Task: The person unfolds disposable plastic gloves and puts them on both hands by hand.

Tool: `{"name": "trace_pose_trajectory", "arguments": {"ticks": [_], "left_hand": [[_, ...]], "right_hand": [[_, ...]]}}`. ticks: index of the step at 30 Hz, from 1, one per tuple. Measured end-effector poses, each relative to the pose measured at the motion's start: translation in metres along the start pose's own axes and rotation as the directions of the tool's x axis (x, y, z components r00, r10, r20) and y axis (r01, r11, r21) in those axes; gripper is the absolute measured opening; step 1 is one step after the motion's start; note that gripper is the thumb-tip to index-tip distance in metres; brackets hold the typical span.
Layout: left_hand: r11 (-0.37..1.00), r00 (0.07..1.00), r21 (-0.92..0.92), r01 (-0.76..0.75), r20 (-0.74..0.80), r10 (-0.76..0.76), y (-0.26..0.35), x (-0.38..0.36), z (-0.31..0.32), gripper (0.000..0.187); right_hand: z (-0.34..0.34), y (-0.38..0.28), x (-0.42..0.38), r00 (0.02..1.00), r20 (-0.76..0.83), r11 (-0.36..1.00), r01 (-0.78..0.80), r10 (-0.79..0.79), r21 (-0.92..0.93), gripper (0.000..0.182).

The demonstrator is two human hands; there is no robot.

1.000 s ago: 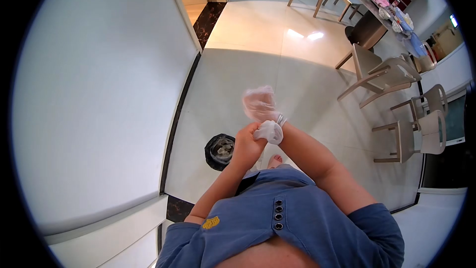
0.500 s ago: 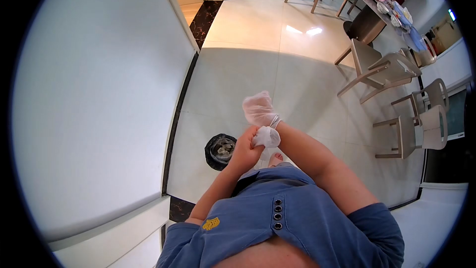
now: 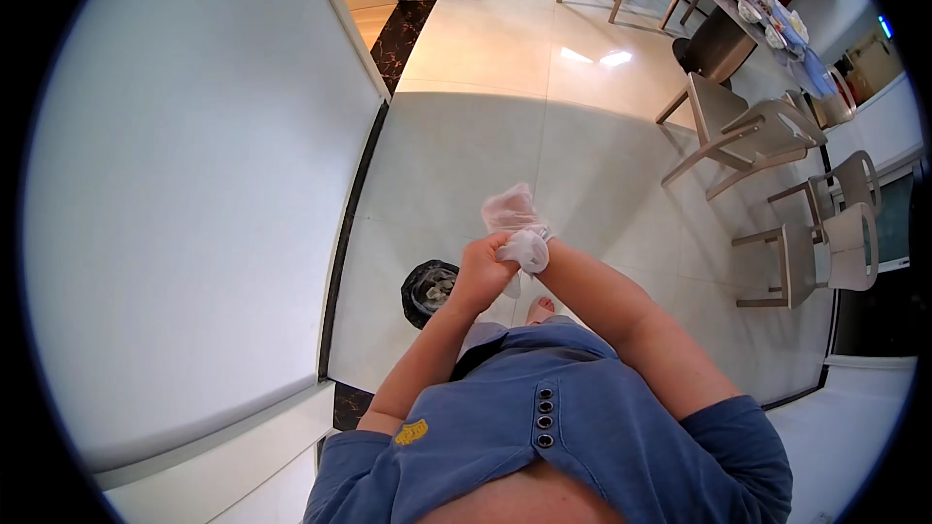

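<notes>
glove: thin translucent plastic film, crinkled, faintly shiny
floor: large pale tiles, smooth, glossy, with lamp glare
floor border: dark veined stone, polished
wall: plain white, smooth, matt
shirt: blue woven cloth, matt
bin: lined with a black plastic bag, slightly shiny
chairs: pale wood frames, satin finish

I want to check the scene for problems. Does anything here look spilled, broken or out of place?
Nothing stands out. The left hand grips a bunched clear glove at the wrist of the right hand, still gloved. The black bin stands upright on the floor, with no spill visible.
</notes>
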State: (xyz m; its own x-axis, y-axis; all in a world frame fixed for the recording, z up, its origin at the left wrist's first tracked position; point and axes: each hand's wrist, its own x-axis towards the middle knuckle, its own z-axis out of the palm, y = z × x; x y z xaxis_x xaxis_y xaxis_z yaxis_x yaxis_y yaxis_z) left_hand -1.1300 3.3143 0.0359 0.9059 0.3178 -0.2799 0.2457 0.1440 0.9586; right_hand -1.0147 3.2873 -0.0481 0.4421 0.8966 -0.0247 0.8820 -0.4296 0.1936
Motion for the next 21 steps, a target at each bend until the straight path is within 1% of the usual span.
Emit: {"name": "trace_pose_trajectory", "arguments": {"ticks": [2,3,5,6,8,9,11,12,14,15,16,17,18,20,21], "left_hand": [[0.980,0.993,0.163,-0.110,0.057,0.102,-0.006,0.002,0.001,0.020],[0.980,0.993,0.163,-0.112,0.056,0.104,-0.008,0.004,0.002,0.020],[0.960,0.984,0.231,-0.161,0.114,0.138,-0.015,0.004,0.004,0.020],[0.960,0.984,0.231,-0.160,0.117,0.136,-0.016,0.003,0.005,0.020],[0.942,0.987,0.295,-0.159,0.059,0.148,-0.018,0.002,0.007,0.020],[0.942,0.987,0.295,-0.160,0.062,0.148,-0.020,0.002,0.007,0.020],[0.901,0.959,0.330,-0.280,0.061,0.276,-0.023,0.001,0.011,0.019],[0.902,0.960,0.330,-0.279,0.060,0.275,-0.021,-0.001,0.010,0.019],[0.934,0.966,0.252,-0.255,0.111,0.233,-0.013,-0.006,0.009,0.020],[0.933,0.966,0.253,-0.255,0.111,0.234,-0.011,-0.008,0.008,0.020],[0.988,0.985,0.067,-0.137,0.115,0.129,-0.010,-0.012,0.007,0.022],[0.993,0.990,-0.118,-0.008,0.140,0.025,-0.010,-0.014,0.007,0.023],[0.993,0.990,-0.117,-0.010,0.142,0.026,-0.013,-0.013,0.007,0.023],[0.995,1.000,-0.103,-0.014,-0.006,0.013,-0.023,-0.011,0.007,0.026],[0.995,1.000,-0.102,-0.015,-0.006,0.014,-0.026,-0.011,0.009,0.026]], "right_hand": [[0.014,0.001,-0.001,1.000,0.017,1.000,0.004,-0.004,-0.016,0.007],[0.020,0.002,-0.001,1.000,0.025,1.000,0.006,-0.005,-0.025,0.007],[0.033,0.005,-0.003,0.999,0.046,0.999,0.006,-0.004,-0.040,0.007],[0.031,0.007,-0.004,0.999,0.047,0.999,0.003,-0.002,-0.039,0.007],[0.026,0.012,-0.004,0.996,0.090,0.996,0.007,-0.015,0.091,0.005],[0.032,0.011,-0.003,0.996,0.090,0.996,0.004,-0.012,0.091,0.005],[0.046,0.012,-0.001,1.000,0.006,0.997,-0.025,0.025,-0.067,0.005],[0.038,0.014,-0.004,1.000,0.007,0.998,-0.024,0.024,-0.066,0.005],[0.009,0.022,-0.008,0.998,0.059,0.999,0.028,-0.030,0.026,0.006],[0.003,0.024,-0.008,0.998,0.058,0.999,0.028,-0.030,0.026,0.006],[-0.001,0.025,-0.007,0.993,0.063,0.972,-0.114,0.103,0.206,0.007],[-0.005,0.027,-0.007,0.969,0.091,0.892,-0.248,0.231,0.377,0.008],[-0.010,0.029,-0.007,0.968,0.089,0.892,-0.249,0.233,0.377,0.008],[-0.017,0.032,-0.009,0.939,0.108,0.802,-0.336,0.327,0.494,0.027],[-0.018,0.032,-0.009,0.939,0.108,0.802,-0.336,0.327,0.494,0.027]]}}
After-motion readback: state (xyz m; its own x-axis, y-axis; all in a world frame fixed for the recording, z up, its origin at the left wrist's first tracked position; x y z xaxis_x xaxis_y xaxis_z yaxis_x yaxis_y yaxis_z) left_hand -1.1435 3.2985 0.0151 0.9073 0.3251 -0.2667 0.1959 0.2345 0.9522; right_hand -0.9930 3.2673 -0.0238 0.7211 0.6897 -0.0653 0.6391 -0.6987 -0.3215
